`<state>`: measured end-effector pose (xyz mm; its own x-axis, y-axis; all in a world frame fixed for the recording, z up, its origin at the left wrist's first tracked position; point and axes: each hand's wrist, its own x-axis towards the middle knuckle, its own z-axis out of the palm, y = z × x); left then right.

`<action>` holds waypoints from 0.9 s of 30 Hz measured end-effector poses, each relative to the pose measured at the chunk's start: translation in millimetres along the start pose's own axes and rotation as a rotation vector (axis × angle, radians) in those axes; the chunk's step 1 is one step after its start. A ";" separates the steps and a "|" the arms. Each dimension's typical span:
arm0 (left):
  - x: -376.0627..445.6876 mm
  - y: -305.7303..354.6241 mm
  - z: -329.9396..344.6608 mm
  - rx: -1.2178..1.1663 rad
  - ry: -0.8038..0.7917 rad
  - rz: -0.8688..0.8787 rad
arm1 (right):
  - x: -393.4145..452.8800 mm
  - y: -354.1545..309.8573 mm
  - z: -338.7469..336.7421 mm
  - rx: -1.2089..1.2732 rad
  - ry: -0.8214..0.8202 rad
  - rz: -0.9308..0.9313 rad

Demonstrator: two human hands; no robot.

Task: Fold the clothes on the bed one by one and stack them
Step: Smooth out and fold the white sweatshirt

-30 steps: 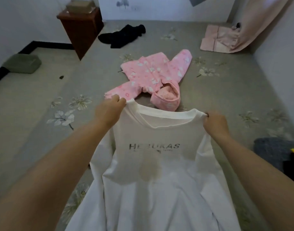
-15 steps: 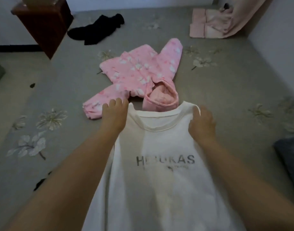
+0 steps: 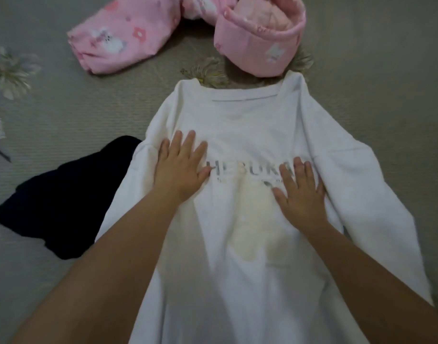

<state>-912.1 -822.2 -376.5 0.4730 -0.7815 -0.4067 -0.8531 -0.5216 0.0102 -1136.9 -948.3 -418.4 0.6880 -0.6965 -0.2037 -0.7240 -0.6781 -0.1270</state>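
A white shirt (image 3: 257,135) lies front up on the bed (image 3: 374,70) in the middle of the frame, collar toward the top; its lower part is cut off by the bottom edge. Both hands press flat on its chest with straight fingers and hold nothing. The left hand (image 3: 179,170) is beside the printed letters, and the right hand (image 3: 301,192) covers their end, so the word cannot be read whole. At upper centre lies a pink jacket (image 3: 143,33), cut off by the top edge. At the left, a dark garment (image 3: 64,202) goes partly under the shirt's sleeve.
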 end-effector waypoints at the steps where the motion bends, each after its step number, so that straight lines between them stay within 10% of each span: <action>1: 1.8 -1.9 1.6 -0.015 0.002 -0.006 | 1.6 -0.1 0.1 0.005 -0.019 0.002; 12: -76.6 46.1 16.9 -0.060 -0.075 -0.001 | -63.4 22.0 -25.2 0.123 -0.061 -0.002; 27: -252.2 137.3 98.4 -0.218 -0.227 0.232 | -308.5 81.3 -25.0 0.009 -0.384 0.570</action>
<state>-1170.3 -663.1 -362.4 0.1912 -0.8046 -0.5622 -0.8532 -0.4193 0.3100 -1406.8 -794.4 -341.6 0.1340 -0.8103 -0.5705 -0.9694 -0.2268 0.0943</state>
